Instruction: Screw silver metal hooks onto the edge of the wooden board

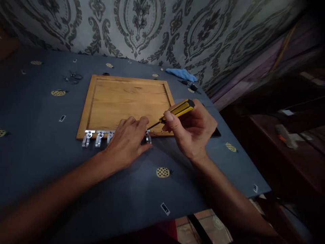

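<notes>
A framed wooden board (pixel 129 98) lies flat on the table. Along its near edge runs a silver hook rail (pixel 99 133) with several metal hooks hanging over the side. My left hand (pixel 128 140) is closed over the rail, fingers on top and thumb in front near the rightmost hook; it hides the rail's middle. Between the thumb and fingers of my right hand (pixel 194 130) is a yellow and black screwdriver (pixel 179 110), tilted, its shaft pointing down to the left. The tip meets the rail's right end, where any screw is too small to make out.
A blue-grey cloth with pineapple prints covers the table (pixel 63 162). Behind the board are scissors (pixel 73 78), a blue cloth (pixel 181 74) and a dark tool (pixel 190 85). A dark flat object (pixel 216 133) lies partly behind my right hand. Patterned fabric hangs at the back.
</notes>
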Demonstrator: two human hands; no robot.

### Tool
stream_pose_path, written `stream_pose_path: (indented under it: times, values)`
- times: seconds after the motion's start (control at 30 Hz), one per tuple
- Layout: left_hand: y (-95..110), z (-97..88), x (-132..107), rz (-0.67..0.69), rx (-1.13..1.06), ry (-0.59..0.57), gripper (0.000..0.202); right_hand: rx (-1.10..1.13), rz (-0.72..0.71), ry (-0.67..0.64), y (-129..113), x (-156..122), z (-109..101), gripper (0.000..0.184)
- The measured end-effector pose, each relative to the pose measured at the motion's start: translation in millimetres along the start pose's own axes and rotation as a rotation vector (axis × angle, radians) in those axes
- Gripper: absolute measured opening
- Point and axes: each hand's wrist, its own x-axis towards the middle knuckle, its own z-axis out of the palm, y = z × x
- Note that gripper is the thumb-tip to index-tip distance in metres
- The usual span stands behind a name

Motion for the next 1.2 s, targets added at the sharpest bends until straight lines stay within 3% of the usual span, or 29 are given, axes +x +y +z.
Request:
stream_pose_path:
  times: [0.4, 0.53, 0.73, 0.93, 1.1, 1.2]
  values:
    - [0.8, -1.2, 0.9, 0.002, 0.027, -0.014, 0.052, 0.02, 0.025, -0.039, 0.4, -1.0, 1.9, 0.026]
    - [1.2, -1.1, 1.2, 0.0, 0.022, -0.004, 0.049, 0.092, 0.081, -0.109, -2.0, 2.5, -1.5, 0.019]
    - [0.0, 0.4, 0.3, -0.005, 0.008, 0.015, 0.045, 0.189, 0.19, -0.207, -7.2, 10.1, -8.1, 0.024]
    - [0.7, -0.7, 0.9, -0.003, 0.014, -0.016, 0.049, 0.188, 0.179, -0.122, -6.2, 8.9, -3.6, 0.026]
    - [0.2, 0.8, 0.9, -0.006, 0.026, 0.008, 0.047, 0.148, 0.079, 0.079, -9.4, 4.7, 0.3, 0.028]
    - [-0.7, 2.0, 0.3, 0.008, 0.016, 0.029, 0.045, 0.122, 0.041, 0.122, -9.4, 4.0, 0.0, 0.027]
